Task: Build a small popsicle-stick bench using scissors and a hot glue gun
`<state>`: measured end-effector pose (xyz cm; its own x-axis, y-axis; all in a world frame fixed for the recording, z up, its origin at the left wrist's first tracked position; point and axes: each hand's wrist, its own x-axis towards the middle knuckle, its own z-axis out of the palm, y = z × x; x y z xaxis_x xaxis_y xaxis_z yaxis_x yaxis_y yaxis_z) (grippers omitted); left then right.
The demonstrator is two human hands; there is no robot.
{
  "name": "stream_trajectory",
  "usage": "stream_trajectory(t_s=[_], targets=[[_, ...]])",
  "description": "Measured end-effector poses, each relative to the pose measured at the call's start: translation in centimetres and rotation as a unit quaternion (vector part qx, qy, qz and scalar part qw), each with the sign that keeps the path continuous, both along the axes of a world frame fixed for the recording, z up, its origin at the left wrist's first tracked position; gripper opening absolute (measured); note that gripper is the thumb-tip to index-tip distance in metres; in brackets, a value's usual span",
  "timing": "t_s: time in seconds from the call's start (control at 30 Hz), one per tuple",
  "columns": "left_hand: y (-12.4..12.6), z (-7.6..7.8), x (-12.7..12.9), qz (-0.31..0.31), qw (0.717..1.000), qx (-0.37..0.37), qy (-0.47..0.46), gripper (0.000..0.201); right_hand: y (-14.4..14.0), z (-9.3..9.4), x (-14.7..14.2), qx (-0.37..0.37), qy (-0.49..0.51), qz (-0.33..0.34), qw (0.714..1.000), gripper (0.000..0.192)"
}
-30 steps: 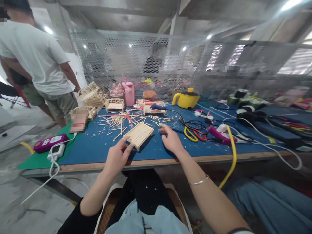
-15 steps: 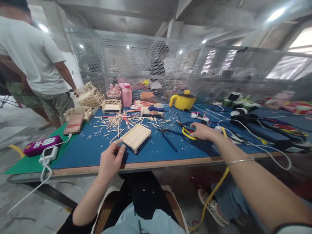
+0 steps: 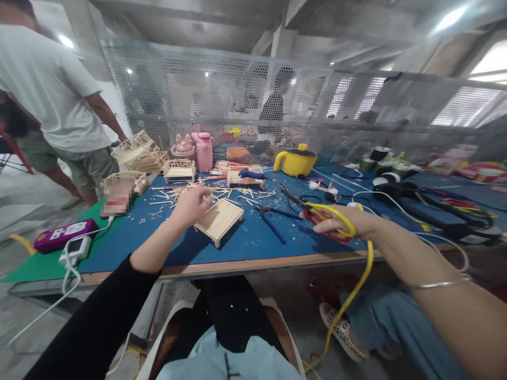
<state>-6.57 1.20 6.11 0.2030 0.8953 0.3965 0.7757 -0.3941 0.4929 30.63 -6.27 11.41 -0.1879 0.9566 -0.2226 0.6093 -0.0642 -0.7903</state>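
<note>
My right hand (image 3: pixel 331 221) grips a pair of scissors (image 3: pixel 312 205) with yellow and red handles, raised over the table, blades pointing left. Fingers bent and slightly apart, my left hand (image 3: pixel 191 205) hovers over the loose wooden sticks (image 3: pixel 249 194), with nothing visible in it. Just to its right sits a small bed-like platform of wooden sticks (image 3: pixel 220 219) on short legs, near the front edge. Blue-handled pliers (image 3: pixel 273 224) lie open between this platform and the scissors.
A glue gun (image 3: pixel 250 174) lies on another stick model behind. Further back stand a pink bottle (image 3: pixel 204 153) and a yellow pot (image 3: pixel 300 161). Finished models (image 3: pixel 140 153) are stacked at left, beside a person. White cables (image 3: pixel 400 206) cross the right side.
My right hand has picked up the scissors and moved right with them. My left hand has let go of the stick platform and moved forward over the loose sticks.
</note>
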Motion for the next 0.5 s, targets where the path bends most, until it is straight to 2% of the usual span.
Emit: stream_trajectory(t_s=[0.1, 0.2, 0.27, 0.37, 0.5], targets=[[3.0, 1.4, 2.1, -0.109, 0.992, -0.038, 0.057, 0.035, -0.6, -1.4, -1.4, -0.029, 0.101, 0.038, 0.994, 0.048], [4.9, 1.5, 3.8, -0.202, 0.97, -0.098, 0.098, 0.035, -0.3, -3.2, -3.1, 0.009, 0.158, -0.005, 0.987, 0.056], [5.6, 1.2, 4.5, -0.241, 0.954, -0.134, 0.114, 0.033, 0.3, -4.5, -4.6, 0.031, 0.179, -0.014, 0.983, 0.055], [6.1, 0.8, 4.6, -0.252, 0.947, -0.162, 0.115, 0.03, 1.3, -5.9, -7.2, 0.06, 0.214, -0.005, 0.975, 0.047], [6.3, 0.2, 3.4, -0.186, 0.969, -0.142, 0.082, 0.035, 2.7, -6.4, -10.2, 0.09, 0.25, -0.011, 0.964, 0.049]])
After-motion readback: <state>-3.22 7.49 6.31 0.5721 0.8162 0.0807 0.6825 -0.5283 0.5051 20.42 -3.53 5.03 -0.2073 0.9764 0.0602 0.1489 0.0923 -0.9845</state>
